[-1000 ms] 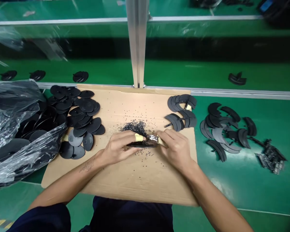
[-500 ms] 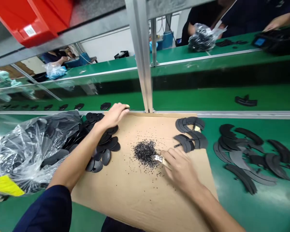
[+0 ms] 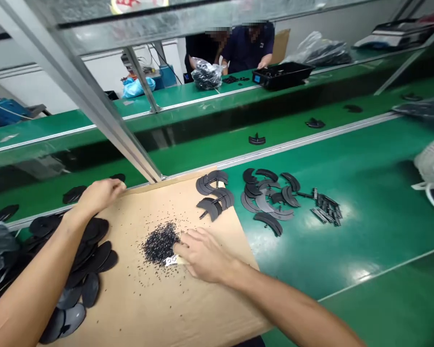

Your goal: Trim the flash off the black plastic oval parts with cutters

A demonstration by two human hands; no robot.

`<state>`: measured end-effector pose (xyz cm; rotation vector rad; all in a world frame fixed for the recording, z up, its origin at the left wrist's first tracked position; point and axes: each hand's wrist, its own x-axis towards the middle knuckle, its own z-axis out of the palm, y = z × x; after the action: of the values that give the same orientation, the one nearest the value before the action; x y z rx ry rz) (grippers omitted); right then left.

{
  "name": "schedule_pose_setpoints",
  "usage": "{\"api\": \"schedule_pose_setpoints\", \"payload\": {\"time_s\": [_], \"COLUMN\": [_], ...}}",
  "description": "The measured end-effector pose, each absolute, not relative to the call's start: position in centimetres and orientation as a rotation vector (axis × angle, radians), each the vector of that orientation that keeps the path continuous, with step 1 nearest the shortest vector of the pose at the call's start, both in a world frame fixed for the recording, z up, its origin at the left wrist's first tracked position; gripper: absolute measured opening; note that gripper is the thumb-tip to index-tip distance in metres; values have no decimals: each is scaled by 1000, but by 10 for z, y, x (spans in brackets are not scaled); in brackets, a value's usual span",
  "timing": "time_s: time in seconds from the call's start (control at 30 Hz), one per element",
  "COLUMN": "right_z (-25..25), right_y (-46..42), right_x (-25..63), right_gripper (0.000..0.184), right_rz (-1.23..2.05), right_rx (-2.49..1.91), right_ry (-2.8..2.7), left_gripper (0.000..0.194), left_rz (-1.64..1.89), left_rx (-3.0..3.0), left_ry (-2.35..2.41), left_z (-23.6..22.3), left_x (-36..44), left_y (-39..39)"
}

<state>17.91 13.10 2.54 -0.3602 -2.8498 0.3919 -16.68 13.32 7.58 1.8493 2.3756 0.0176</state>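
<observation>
My right hand (image 3: 202, 254) is closed at the right edge of a heap of tiny black pieces (image 3: 161, 243) on a brown cardboard sheet (image 3: 144, 315). From under its fingers pokes a pale strip with a white end (image 3: 171, 260) bearing two round marks; its kind is unclear. My left hand (image 3: 103, 195) is held with fingers bent together near the board's far left edge; anything in them is hidden. Below its forearm lie several flat black oval pieces (image 3: 90, 289). Black curved pieces with stems (image 3: 219, 197) rest at the cardboard's far right corner.
More black curved pieces (image 3: 267, 200) and slim black sticks (image 3: 329, 209) lie on the green table (image 3: 304, 260). Behind runs a green belt (image 3: 217, 149) carrying black parts. A metal post (image 3: 90, 106) rises at the cardboard's far edge. Two people sit beyond, near a black bin (image 3: 282, 74).
The view has turned to the right. My right hand has moved closer in to the heap, the pale strip shifting with it. My left hand stays near the cardboard's far left edge.
</observation>
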Motion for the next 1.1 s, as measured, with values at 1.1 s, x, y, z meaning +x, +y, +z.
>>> {"api": "schedule_pose_setpoints", "payload": {"time_s": [1.1], "right_z": [23], "right_y": [129], "right_x": [174], "right_gripper": [13], "right_rz": [282], "right_rx": [-77], "right_ry": [-2794], "left_gripper": [12], "left_rz": [532], "left_rx": [2253], "left_ry": [1757], "left_z": [32], "left_x": [11], "left_y": [147]}}
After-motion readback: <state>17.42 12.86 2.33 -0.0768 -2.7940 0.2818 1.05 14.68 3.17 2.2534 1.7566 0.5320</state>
